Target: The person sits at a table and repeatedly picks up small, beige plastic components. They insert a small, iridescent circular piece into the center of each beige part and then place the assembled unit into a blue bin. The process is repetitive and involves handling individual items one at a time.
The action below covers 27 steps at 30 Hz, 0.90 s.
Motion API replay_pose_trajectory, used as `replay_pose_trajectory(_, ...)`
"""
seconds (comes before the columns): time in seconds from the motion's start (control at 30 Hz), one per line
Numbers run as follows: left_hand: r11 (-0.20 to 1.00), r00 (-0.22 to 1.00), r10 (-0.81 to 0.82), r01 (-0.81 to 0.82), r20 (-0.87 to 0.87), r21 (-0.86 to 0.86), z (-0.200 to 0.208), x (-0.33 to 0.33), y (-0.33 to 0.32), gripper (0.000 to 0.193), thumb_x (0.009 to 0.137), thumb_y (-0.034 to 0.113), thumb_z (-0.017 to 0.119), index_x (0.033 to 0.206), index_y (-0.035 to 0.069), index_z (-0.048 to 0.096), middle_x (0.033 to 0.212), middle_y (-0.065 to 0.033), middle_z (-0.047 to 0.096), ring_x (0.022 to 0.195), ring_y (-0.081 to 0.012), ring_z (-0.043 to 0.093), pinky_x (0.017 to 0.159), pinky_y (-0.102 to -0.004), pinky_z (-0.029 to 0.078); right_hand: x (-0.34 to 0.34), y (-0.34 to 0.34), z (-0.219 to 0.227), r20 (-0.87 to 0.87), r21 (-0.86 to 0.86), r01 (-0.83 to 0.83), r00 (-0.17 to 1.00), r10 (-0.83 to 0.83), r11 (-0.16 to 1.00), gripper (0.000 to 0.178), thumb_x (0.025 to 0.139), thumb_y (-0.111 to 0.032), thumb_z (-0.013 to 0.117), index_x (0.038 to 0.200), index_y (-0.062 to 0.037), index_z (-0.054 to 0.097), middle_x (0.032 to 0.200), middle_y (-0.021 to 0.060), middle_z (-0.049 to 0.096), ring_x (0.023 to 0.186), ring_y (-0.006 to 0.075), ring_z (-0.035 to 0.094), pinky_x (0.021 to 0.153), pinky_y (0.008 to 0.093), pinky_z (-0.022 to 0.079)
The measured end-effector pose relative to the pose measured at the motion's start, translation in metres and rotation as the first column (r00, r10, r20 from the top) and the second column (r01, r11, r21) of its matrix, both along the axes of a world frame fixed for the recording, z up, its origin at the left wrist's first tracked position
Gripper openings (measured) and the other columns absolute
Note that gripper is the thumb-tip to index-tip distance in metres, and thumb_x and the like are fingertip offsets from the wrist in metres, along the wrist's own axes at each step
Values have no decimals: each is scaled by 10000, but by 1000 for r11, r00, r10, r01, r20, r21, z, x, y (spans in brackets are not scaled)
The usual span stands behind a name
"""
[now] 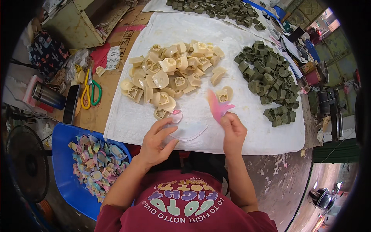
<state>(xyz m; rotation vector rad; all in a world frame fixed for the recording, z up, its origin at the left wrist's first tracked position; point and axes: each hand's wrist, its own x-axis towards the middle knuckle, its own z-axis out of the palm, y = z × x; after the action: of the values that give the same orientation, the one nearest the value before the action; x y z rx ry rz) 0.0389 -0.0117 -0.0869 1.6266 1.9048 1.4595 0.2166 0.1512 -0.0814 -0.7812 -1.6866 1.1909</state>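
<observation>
My right hand (234,133) pinches a thin, bendy piece shaded pink to orange (218,106) between thumb and fingers, its tip pointing away from me. Beside it lies a single cream moulded part (223,94). My left hand (157,142) has its fingers apart, the fingertips next to a small pink-and-white piece (176,116) at the near edge of the pile. A pale, translucent curved sheet (189,131) lies flat between my hands. Just beyond them is a heap of cream moulded parts (174,69), hollow with small inner ribs.
Dark green moulded parts (266,77) are heaped on the white cloth (127,120) at right, more at the far end. A blue tub (63,154) of pastel pieces stands lower left. Scissors (91,91), a phone (71,104), a flask (48,94) and a fan (27,164) are left.
</observation>
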Motion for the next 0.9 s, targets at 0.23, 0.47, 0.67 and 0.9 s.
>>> replay_pose_trajectory(0.23, 976, 994, 65, -45, -88, 213, 20, 8, 8, 237, 728, -10, 685, 962, 2, 652, 1027, -157, 646, 956, -315, 615, 809, -376, 496, -7, -20, -7, 503, 441, -423, 847, 172, 792, 119, 752, -92, 694, 867, -85, 661, 979, 61, 608, 986, 254, 555, 856, 373, 393)
replay_pose_trajectory(0.47, 999, 998, -12, 15, -56, 46, -5, 21, 22, 263, 726, 2, 681, 987, 21, 652, 1008, -138, 652, 923, -339, 619, 818, -393, 493, -2, -15, -23, 314, 252, -326, 918, 242, 911, 42, 836, -108, 666, 866, -78, 664, 954, 44, 647, 927, 215, 594, 840, 354, 426)
replay_pose_trajectory(0.67, 997, 999, -27, 29, -34, 65, -13, 14, 16, 310, 718, 81, 734, 1014, 28, 660, 1128, -159, 616, 1055, -330, 584, 895, -407, 464, 20, 20, -13, -439, -609, -114, 872, -214, 785, 135, 945, -87, 541, 970, 25, 612, 956, 80, 642, 849, 154, 611, 821, 324, 501)
replay_pose_trajectory(0.9, 994, 680, -66, 110, 730, -13, 45, 32, 35, 523, 804, 238, 751, 1235, 2, 572, 1232, -143, 579, 1165, -280, 535, 1032, -404, 377, -9, -4, 44, 213, 497, -79, 976, -33, 864, 125, 792, -79, 697, 904, -49, 651, 1055, 128, 631, 978, 302, 602, 836, 373, 482)
